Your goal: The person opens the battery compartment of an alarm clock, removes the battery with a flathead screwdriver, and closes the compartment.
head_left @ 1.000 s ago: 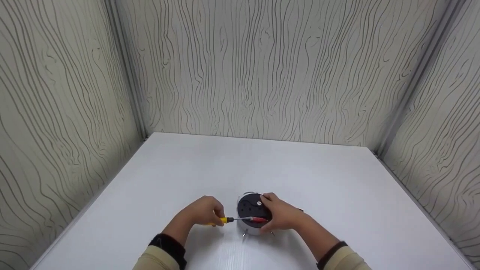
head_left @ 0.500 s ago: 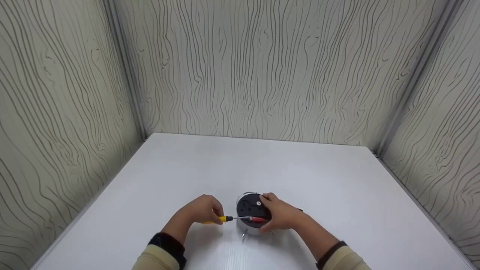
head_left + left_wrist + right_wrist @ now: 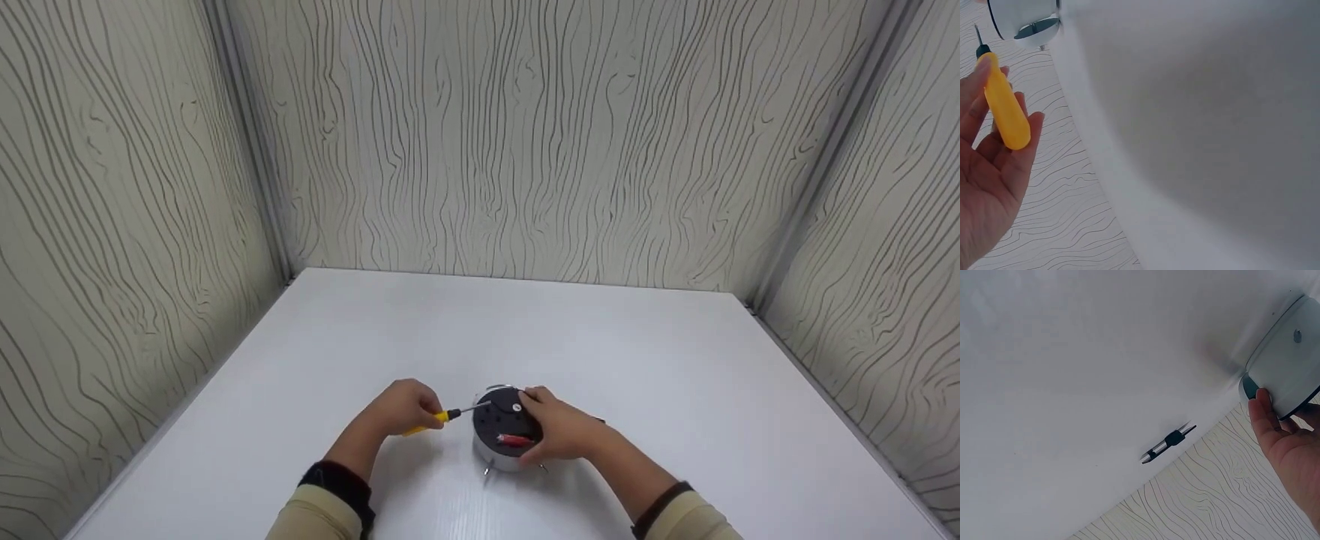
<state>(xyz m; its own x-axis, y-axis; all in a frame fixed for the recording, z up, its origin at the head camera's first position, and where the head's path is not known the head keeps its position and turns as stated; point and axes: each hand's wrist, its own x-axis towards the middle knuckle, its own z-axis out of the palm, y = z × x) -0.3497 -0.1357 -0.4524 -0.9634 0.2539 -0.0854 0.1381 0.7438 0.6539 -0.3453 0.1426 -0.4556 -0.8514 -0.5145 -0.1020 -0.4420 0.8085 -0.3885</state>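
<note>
In the head view a round alarm clock (image 3: 495, 424) with a silver case and short metal feet has its black back facing up. A red battery (image 3: 514, 440) sits in the lower part of that back. My left hand (image 3: 409, 407) holds a screwdriver (image 3: 1008, 112) by its yellow handle. The thin shaft reaches over the clock's upper left; whether its tip touches cannot be told. My right hand (image 3: 559, 427) grips the clock's right side, thumb below and fingers above. In the right wrist view, fingertips (image 3: 1261, 396) lie against the silver case.
A slim black and silver tool (image 3: 1168, 443) lies on the white table (image 3: 600, 330), mostly hidden behind my right hand in the head view. Wood-patterned panels (image 3: 487, 150) stand at the back and both sides.
My left hand has moved slightly up and away, lifting the screwdriver tip from the battery's left end to the clock's upper back. The right hand and clock have stayed almost still.
</note>
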